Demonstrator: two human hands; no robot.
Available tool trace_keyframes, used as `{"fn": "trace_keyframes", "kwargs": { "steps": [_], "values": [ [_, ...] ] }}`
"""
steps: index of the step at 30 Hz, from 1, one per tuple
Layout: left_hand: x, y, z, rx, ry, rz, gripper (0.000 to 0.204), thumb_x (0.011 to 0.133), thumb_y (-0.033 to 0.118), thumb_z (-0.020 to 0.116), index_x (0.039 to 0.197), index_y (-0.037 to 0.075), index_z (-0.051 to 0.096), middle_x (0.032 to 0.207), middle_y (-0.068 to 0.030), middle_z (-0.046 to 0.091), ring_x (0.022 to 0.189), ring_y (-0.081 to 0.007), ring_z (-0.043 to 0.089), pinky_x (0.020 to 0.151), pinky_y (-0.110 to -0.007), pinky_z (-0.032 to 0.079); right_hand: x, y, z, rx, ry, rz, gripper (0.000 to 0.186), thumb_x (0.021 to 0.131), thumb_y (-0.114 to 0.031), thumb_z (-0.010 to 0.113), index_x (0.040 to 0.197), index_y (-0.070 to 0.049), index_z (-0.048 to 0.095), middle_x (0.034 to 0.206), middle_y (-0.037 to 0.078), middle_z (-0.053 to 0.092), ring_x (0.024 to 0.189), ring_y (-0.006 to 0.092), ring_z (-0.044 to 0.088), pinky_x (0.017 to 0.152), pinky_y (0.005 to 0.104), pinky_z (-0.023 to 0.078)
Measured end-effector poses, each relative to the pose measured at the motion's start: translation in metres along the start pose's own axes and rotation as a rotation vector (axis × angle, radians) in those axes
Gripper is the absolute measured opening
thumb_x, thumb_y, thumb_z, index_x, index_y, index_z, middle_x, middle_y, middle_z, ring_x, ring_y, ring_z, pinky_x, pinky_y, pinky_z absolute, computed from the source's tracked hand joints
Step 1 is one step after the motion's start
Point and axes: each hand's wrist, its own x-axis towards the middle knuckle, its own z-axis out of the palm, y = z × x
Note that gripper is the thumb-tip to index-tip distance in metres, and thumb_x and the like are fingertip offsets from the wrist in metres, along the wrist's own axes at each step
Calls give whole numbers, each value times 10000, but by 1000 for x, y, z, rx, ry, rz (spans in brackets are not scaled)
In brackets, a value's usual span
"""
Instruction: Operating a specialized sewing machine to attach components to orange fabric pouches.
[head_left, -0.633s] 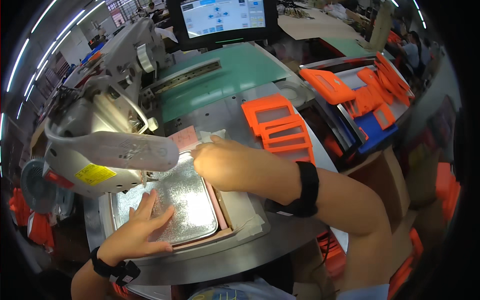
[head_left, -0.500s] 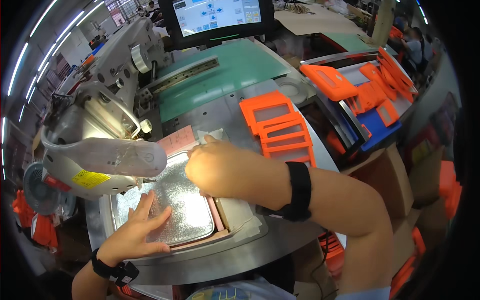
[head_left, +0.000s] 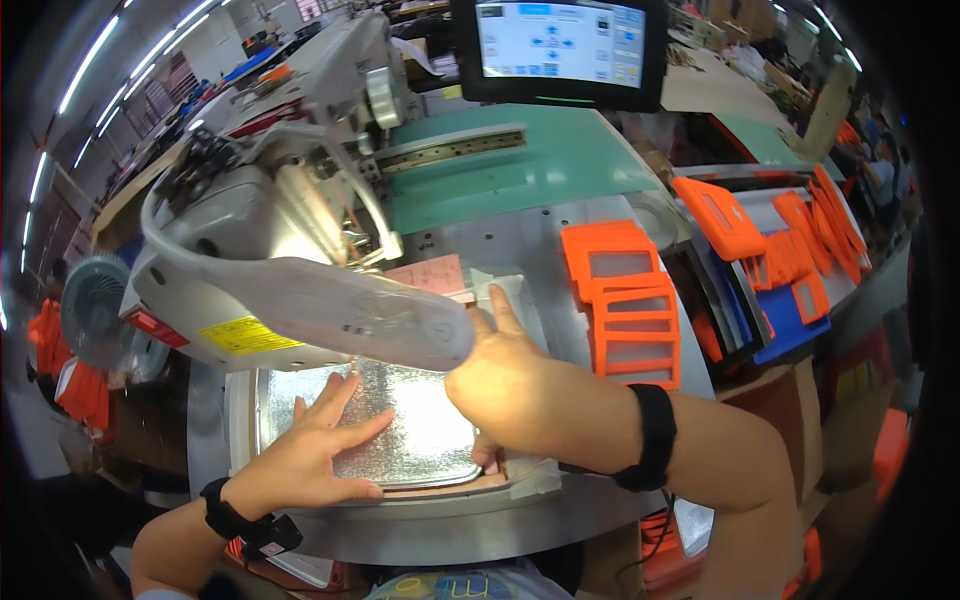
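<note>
A silvery, textured rectangular sheet [head_left: 415, 425] with a rounded rim lies in a frame on the sewing machine's metal bed. My left hand [head_left: 315, 450] rests on the sheet's left part, fingers spread, holding nothing. Along the sheet's right edge lies my right hand [head_left: 505, 375], its thumb near the lower right corner and other fingers stretched toward the far side, over pale tape. The clear plastic guard [head_left: 350, 310] of the sewing machine head [head_left: 225, 300] hangs over the sheet's far part and hides some of it. Both wrists wear black bands.
Orange cut-out frames [head_left: 625, 300] lie on the metal bed at right. Beyond them a tray holds more orange pieces [head_left: 795, 255] and a blue piece [head_left: 795, 325]. A lit screen [head_left: 560, 45] stands at the back, past a green plate [head_left: 570, 150]. A fan [head_left: 97, 310] is at left.
The whole view has swung, so the scene sits farther right. My right hand's fingers now show more stretched along the sheet's edge. My left hand stays spread on the sheet.
</note>
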Motion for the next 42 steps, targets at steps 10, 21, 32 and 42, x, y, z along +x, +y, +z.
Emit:
{"fn": "trace_keyframes", "kwargs": {
  "steps": [10, 21, 32, 42],
  "values": [
    [-2, -5, 3, 107, -32, 67, 738, 831, 514, 711, 1479, 272, 452, 1585, -334, 70, 1459, -554, 21, 1086, -742, 123, -19, -10, 13, -19, 99, -24, 896, 595, -416, 856, 1182, 172, 523, 1236, 319, 516, 1268, 408, 489, 1111, 465, 297],
    [-4, -2, 2, 81, -31, 67, 683, 847, 437, 712, 1463, 270, 470, 1541, -386, 135, 1436, -583, 93, 1017, -802, 156, -9, -3, 12, 109, 10, 57, 1143, 565, -447, 871, 1355, 209, 370, 1427, 326, 405, 1356, 386, 414, 1144, 462, 336],
    [-2, -10, 15, 47, 82, 80, 740, 765, 433, 776, 1436, 269, 513, 1570, -348, 123, 1475, -517, 55, 987, -844, 101, -4, -10, 12, -17, 2, 152, 1206, 541, -547, 846, 1385, 172, 373, 1444, 290, 415, 1367, 320, 422, 1158, 660, 157],
    [0, -7, 8, 35, 46, 95, 748, 770, 428, 774, 1444, 251, 501, 1561, -367, 119, 1466, -537, 55, 977, -854, 117, -3, -12, 6, -58, -25, 170, 1241, 531, -540, 859, 1411, 166, 341, 1483, 302, 363, 1396, 326, 385, 1165, 661, 129]
  ]
}}
